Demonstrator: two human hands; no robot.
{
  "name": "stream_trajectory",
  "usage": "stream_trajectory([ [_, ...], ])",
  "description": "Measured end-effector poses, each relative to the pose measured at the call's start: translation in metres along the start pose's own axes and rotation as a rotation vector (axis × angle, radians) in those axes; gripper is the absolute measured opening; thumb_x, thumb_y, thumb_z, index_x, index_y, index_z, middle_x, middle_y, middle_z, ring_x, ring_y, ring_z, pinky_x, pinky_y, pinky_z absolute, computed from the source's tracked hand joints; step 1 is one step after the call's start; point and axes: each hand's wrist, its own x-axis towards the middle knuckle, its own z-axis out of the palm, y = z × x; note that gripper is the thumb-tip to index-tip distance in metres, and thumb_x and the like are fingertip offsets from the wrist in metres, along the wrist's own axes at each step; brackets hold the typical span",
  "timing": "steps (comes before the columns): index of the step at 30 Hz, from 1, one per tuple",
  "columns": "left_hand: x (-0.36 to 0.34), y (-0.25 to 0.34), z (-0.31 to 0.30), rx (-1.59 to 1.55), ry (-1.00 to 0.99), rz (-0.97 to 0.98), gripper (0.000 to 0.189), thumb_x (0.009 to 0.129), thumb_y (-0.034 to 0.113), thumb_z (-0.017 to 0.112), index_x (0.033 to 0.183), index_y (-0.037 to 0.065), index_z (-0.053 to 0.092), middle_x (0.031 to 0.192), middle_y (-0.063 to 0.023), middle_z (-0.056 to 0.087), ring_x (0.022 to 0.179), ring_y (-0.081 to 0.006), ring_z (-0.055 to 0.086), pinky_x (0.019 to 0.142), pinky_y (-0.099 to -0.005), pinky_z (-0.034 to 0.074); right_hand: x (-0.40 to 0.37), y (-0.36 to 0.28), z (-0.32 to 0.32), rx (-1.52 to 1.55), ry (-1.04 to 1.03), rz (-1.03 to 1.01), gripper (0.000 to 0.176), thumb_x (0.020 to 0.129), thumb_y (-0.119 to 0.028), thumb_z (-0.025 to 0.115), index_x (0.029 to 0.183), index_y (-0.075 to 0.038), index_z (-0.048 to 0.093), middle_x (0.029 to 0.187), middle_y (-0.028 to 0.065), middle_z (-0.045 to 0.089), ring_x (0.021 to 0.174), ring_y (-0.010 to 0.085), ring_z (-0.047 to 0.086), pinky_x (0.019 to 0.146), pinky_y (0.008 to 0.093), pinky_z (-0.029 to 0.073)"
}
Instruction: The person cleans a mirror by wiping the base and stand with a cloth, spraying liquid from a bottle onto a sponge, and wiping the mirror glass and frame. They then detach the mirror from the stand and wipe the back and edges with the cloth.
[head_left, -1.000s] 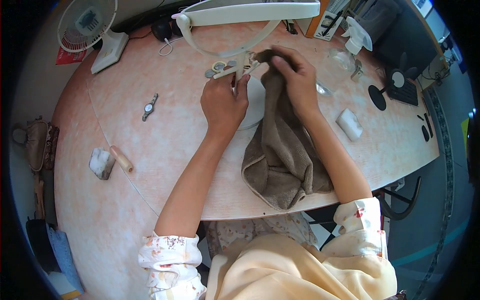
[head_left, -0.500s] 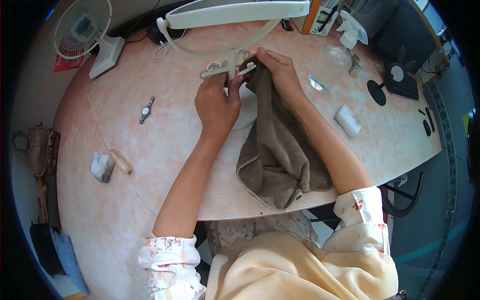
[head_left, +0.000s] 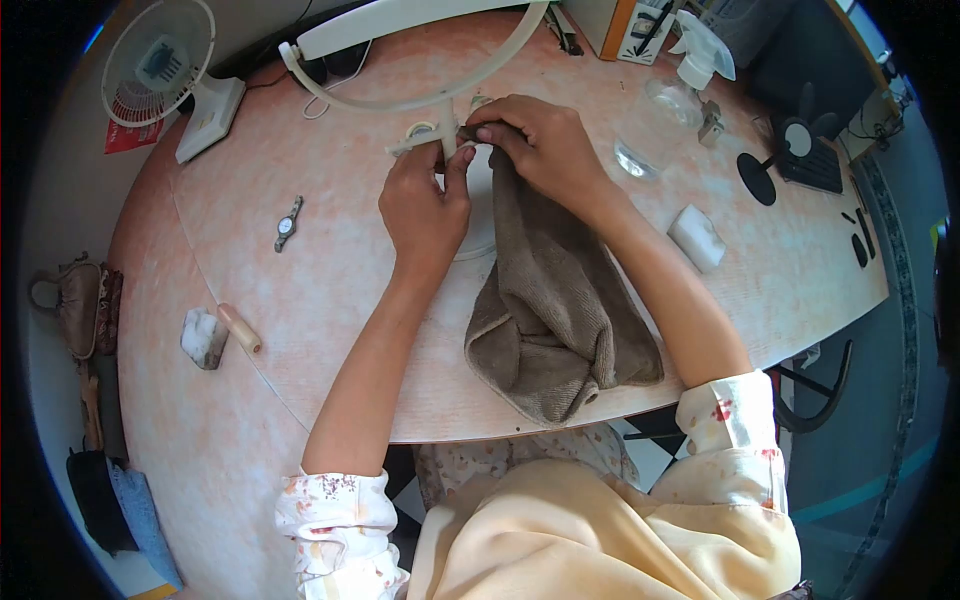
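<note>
The work in hand reads as wiping. The right hand (head_left: 540,145) has its fingers (head_left: 497,128) bunched shut on a corner of the brown towel (head_left: 550,300) and presses that corner against the small white crosspiece (head_left: 415,138) of a white tabletop stand (head_left: 400,105). The left hand (head_left: 425,205) has thumb and forefinger pinched together on the same crosspiece, just left of the right fingertips; whether the two hands touch I cannot tell. The rest of the towel trails from the right fingers toward the person, over the stand's round base (head_left: 478,225) and the counter (head_left: 330,300).

As I judge it, more rubbing calls for a firm left pinch so the piece does not swivel, and fresh cloth under the right fingertips.

A wristwatch (head_left: 287,222) lies well left of the left fingers. The red label (head_left: 125,135) below the desk fan (head_left: 160,65) and the box (head_left: 640,20) beyond the right fingers carry print too small to read.
</note>
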Motion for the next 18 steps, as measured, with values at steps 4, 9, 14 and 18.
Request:
stream_trajectory([
  [4, 0.001, -0.002, 0.002, -0.001, 0.021, 0.052, 0.022, 0.089, 0.025, 0.071, 0.097, 0.004, 0.072, 0.080, -0.0110, 0.070, 0.065, -0.0219, 0.063, 0.058, -0.0335, 0.045, -0.006, 0.001, 0.018, 0.423, 0.232, 0.314, 0.014, 0.090, -0.011, 0.065, 0.097, 0.001, 0.071, 0.090, 0.0106, 0.073, 0.082, 0.0185, 0.068, 0.076, 0.0331, 0.051],
  [9, 0.000, 0.005, -0.004, -0.046, 0.000, 0.000, 0.020, 0.089, 0.023, 0.072, 0.096, 0.004, 0.072, 0.081, -0.0112, 0.069, 0.065, -0.0225, 0.062, 0.058, -0.0334, 0.044, -0.008, 0.002, 0.014, 0.488, 0.528, 0.440, 0.018, 0.094, -0.012, 0.061, 0.096, 0.005, 0.068, 0.086, 0.0084, 0.072, 0.083, 0.0133, 0.066, 0.071, 0.0321, 0.052],
  [14, -0.001, -0.003, 0.000, 0.021, 0.018, 0.063, 0.015, 0.085, 0.015, 0.071, 0.091, 0.001, 0.069, 0.081, -0.0139, 0.068, 0.067, -0.0263, 0.063, 0.059, -0.0354, 0.046, -0.018, -0.042, 0.008, -0.010, 0.430, -0.192, 0.017, 0.082, -0.003, 0.064, 0.099, -0.002, 0.068, 0.093, 0.0134, 0.060, 0.082, 0.0262, 0.065, 0.067, 0.0330, 0.054],
  [18, -0.003, -0.013, 0.004, 0.037, 0.071, 0.135, 0.011, 0.081, 0.009, 0.067, 0.089, 0.000, 0.066, 0.080, -0.0151, 0.067, 0.068, -0.0307, 0.064, 0.062, -0.0392, 0.048, -0.014, -0.044, 0.035, -0.245, 0.329, -0.332, 0.031, 0.074, -0.002, 0.064, 0.105, -0.002, 0.065, 0.098, 0.0108, 0.054, 0.083, 0.0240, 0.064, 0.067, 0.0332, 0.054],
])
